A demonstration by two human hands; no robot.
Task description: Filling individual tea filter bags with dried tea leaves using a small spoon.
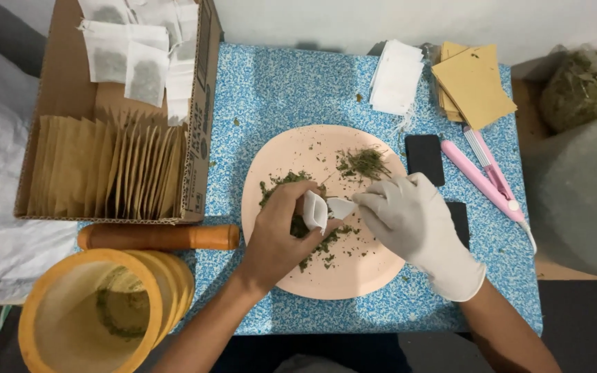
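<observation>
A pale pink plate (291, 148) lies on the blue speckled tabletop, scattered with dried green herb (363, 164). Over the plate's middle, my bare left hand (279, 238) pinches one side of a small white empty tea bag (318, 209) and holds its mouth open. My right hand (416, 221), in a white glove, grips the bag's other edge with thumb and fingertips. Both hands touch the bag just above a pile of herb.
A cardboard box (60, 97) at left holds brown envelopes and filled white tea bags. A wooden pestle (160, 237) and yellow mortar (98, 311) sit at lower left. Stacked white bags (396, 74), tan envelopes (475, 83), a pink sealer (488, 179) and a black scale (425, 157) lie at right.
</observation>
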